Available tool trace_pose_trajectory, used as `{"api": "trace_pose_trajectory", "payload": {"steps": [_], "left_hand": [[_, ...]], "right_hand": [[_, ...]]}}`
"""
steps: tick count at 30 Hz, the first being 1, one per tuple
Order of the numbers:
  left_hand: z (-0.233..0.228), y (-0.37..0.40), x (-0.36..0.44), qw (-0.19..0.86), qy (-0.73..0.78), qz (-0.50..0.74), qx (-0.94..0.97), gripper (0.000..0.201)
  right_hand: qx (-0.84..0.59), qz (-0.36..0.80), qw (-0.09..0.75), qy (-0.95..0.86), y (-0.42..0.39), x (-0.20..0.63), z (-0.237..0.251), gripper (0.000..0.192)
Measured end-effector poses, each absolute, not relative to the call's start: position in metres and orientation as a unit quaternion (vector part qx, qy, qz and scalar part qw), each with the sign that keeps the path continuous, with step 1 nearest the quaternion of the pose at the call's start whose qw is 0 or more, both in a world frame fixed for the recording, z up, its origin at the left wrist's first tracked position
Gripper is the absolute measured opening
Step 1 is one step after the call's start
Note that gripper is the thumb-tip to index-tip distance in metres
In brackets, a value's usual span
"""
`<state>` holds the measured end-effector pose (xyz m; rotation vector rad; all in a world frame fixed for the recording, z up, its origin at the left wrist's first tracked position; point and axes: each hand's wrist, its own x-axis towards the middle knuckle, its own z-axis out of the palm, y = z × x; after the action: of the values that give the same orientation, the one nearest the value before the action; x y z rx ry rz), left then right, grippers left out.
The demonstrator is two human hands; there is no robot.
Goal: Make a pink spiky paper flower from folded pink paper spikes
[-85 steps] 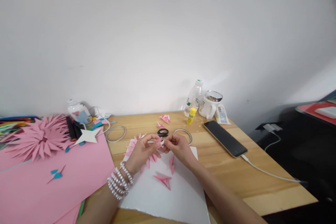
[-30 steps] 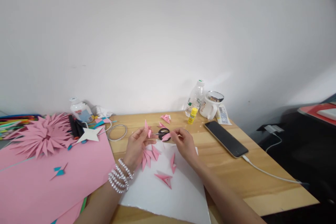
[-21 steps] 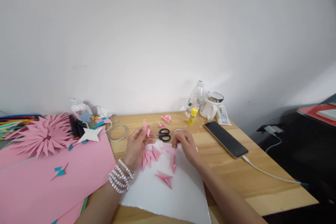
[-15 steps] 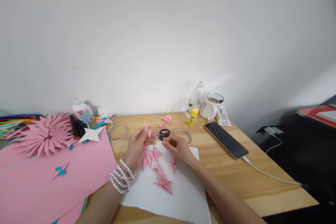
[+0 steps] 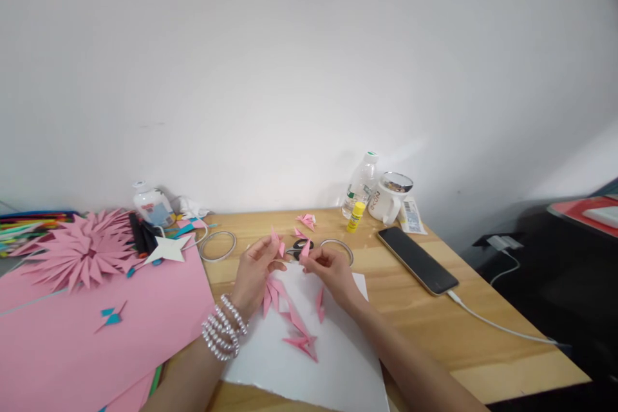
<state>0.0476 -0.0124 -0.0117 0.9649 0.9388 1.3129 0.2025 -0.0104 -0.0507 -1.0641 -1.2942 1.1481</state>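
Note:
Between the thumb and fingers of my left hand (image 5: 257, 267) is a folded pink paper piece (image 5: 275, 239), its point upward. My right hand (image 5: 333, 270) pinches a second folded pink piece (image 5: 305, 250), a short distance to the right of the first. Below both hands lies a white sheet (image 5: 270, 357). Several folded pink pieces rest on it, among them a pointed one (image 5: 302, 342) near the middle and a narrow one (image 5: 320, 306) under my right hand. Black-handled scissors (image 5: 302, 246) lie just behind my hands, partly hidden.
Pink sheets (image 5: 159, 315) with a large pink paper flower (image 5: 87, 251) and white star (image 5: 167, 248) lie left. Silver rings (image 5: 217, 246) flank my hands. A glue stick (image 5: 356, 217), bottle (image 5: 362, 183), mug (image 5: 390, 199) and charging phone (image 5: 418, 261) stand or lie right.
My right hand has picked up a folded pink piece from the white sheet and raised it beside the left one. My left hand has shifted slightly right, still holding its piece.

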Motion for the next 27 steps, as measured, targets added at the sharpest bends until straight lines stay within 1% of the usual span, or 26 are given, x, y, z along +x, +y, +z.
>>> {"api": "trace_pose_trajectory", "payload": {"steps": [4, 7, 13, 20, 23, 27], "left_hand": [[-0.012, -0.016, 0.051, 0.601, 0.406, 0.517, 0.454, 0.016], [-0.015, -0.016, 0.053, 0.603, 0.409, 0.512, 0.455, 0.015], [-0.02, -0.015, 0.053, 0.591, 0.413, 0.498, 0.482, 0.015], [-0.023, -0.016, 0.055, 0.574, 0.424, 0.489, 0.502, 0.022], [-0.024, -0.016, 0.056, 0.565, 0.435, 0.501, 0.491, 0.025], [-0.024, -0.015, 0.057, 0.558, 0.448, 0.509, 0.477, 0.024]], "right_hand": [[-0.396, 0.527, 0.59, -0.467, -0.011, 0.205, -0.043, 0.024], [-0.379, 0.534, 0.602, -0.457, -0.012, 0.204, -0.041, 0.022], [-0.39, 0.525, 0.596, -0.466, -0.012, 0.204, -0.046, 0.02], [-0.421, 0.484, 0.577, -0.506, -0.012, 0.205, -0.044, 0.022], [-0.419, 0.487, 0.564, -0.519, -0.014, 0.205, -0.042, 0.021], [-0.419, 0.495, 0.555, -0.521, -0.015, 0.205, -0.042, 0.019]]}}
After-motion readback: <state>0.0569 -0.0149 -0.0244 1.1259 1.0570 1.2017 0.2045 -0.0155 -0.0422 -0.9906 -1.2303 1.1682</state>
